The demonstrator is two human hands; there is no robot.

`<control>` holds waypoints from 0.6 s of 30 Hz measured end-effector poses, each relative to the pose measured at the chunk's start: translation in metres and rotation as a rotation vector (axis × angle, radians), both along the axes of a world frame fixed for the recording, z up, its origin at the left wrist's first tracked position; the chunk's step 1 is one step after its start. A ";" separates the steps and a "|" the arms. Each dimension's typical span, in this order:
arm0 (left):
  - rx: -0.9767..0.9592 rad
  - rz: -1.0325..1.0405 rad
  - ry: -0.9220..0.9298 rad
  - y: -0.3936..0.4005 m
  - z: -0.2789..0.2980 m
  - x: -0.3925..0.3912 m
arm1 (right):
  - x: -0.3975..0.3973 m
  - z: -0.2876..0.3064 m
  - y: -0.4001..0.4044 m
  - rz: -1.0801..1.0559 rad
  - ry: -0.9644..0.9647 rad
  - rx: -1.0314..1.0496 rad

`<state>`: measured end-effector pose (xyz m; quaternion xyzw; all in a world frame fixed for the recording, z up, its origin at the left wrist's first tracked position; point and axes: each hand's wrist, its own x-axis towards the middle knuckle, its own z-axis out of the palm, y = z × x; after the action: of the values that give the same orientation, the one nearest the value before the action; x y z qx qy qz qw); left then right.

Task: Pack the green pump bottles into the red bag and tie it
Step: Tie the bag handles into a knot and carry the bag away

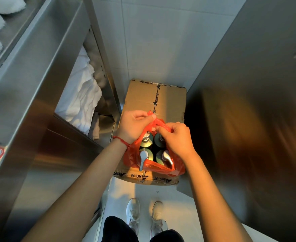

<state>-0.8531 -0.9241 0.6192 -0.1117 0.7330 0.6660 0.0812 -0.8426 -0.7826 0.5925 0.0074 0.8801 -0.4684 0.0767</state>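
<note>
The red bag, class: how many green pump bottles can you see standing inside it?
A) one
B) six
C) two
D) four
D: four bottle tops show inside the red bag, two by two, among them the near-left bottle and near-right bottle; the left hand and right hand pinch the bag's handles above them.

This looks like a housekeeping or linen storeroom. A taped cardboard box [154,102] sits on a pale tiled floor [161,194] in a narrow aisle. Left of the box stands a stainless steel shelving unit [39,81] holding folded white linen [80,95]; right of the box rises a steel cabinet wall [248,102].
</note>
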 end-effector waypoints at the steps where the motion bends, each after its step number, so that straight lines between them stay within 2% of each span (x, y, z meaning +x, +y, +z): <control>1: 0.029 0.001 -0.025 0.000 0.000 0.000 | -0.001 -0.001 0.000 -0.027 0.004 -0.010; 6: 0.103 0.040 -0.069 0.008 0.001 0.000 | -0.001 -0.002 -0.005 -0.112 -0.014 -0.019; 13: 0.117 0.098 -0.078 0.012 -0.010 0.000 | 0.000 0.006 -0.011 -0.212 -0.172 -0.193; 18: 0.182 0.082 -0.083 0.011 -0.007 0.003 | -0.002 0.007 -0.011 -0.238 -0.144 -0.158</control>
<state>-0.8505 -0.9130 0.6125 -0.1613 0.6603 0.7275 0.0939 -0.8443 -0.7934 0.5993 0.1391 0.8258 -0.5401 0.0841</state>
